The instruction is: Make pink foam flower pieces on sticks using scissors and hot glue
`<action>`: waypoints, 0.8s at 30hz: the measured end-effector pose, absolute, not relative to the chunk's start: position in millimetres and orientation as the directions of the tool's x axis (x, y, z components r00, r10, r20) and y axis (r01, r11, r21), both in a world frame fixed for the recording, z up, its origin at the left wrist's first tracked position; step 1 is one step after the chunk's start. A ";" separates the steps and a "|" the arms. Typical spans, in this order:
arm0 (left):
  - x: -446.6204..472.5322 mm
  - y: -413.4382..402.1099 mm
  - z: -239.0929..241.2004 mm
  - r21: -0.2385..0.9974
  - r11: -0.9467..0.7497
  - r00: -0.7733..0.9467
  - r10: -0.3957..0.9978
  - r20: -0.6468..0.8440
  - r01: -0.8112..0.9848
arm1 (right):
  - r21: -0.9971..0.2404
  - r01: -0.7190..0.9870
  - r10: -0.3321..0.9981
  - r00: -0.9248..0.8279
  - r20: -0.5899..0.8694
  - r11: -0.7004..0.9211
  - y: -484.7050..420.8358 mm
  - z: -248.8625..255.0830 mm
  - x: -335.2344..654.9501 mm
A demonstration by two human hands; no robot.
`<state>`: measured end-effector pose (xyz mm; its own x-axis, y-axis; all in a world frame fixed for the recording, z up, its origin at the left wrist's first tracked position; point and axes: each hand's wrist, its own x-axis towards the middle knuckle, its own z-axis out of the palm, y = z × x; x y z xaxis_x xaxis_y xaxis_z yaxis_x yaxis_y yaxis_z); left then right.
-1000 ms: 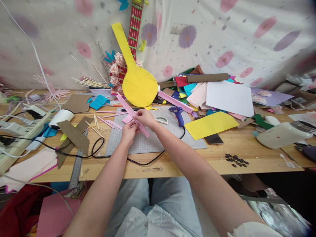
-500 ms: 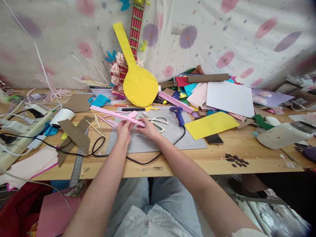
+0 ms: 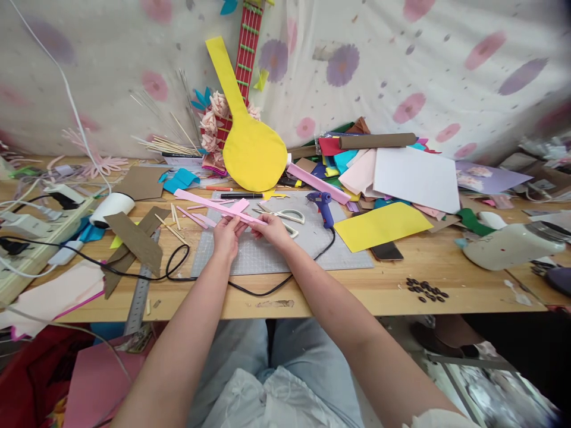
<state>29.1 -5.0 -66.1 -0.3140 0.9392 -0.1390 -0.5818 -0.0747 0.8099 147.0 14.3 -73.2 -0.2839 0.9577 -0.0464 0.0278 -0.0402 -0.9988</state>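
Observation:
Both my hands hold a long pink foam strip (image 3: 205,203) over the grey cutting mat (image 3: 285,252). My left hand (image 3: 226,235) pinches the strip near its right end. My right hand (image 3: 273,229) grips the same end from the other side. The strip runs up and to the left, nearly flat over the table. A smaller pink piece (image 3: 238,206) lies under it. White-handled scissors (image 3: 285,216) lie on the mat just beyond my right hand.
A blue glue gun (image 3: 322,205) with a black cord (image 3: 178,261) stands on the mat. A yellow sheet (image 3: 381,224), a phone (image 3: 386,251), piled coloured paper (image 3: 401,169), cardboard pieces (image 3: 134,241), a metal ruler (image 3: 139,297) and a yellow foam guitar shape (image 3: 252,148) lie around.
The pink strip has swung from pointing steeply up-left to lying low and nearly flat toward the left. Both hands have sunk closer to the mat.

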 end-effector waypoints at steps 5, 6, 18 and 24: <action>19.5 -2.2 -64.0 0.813 -0.087 -0.358 0.921 -0.154 -0.576 | -0.996 0.035 0.951 -0.295 -0.090 -0.083 14.0 -72.2 152.5; 17.7 -1.5 -64.1 0.815 -0.092 -0.366 0.918 -0.153 -0.572 | -0.995 0.037 0.949 -0.302 -0.095 -0.088 13.6 -71.4 153.3; 13.2 0.3 -63.0 0.805 -0.109 -0.419 0.889 -0.184 -0.584 | -0.990 0.045 0.913 -0.381 -0.143 -0.137 8.5 -64.4 158.7; 10.8 1.8 -60.9 0.794 -0.115 -0.428 0.883 -0.194 -0.596 | -0.991 0.025 0.899 -0.419 -0.128 -0.130 8.7 -66.7 161.0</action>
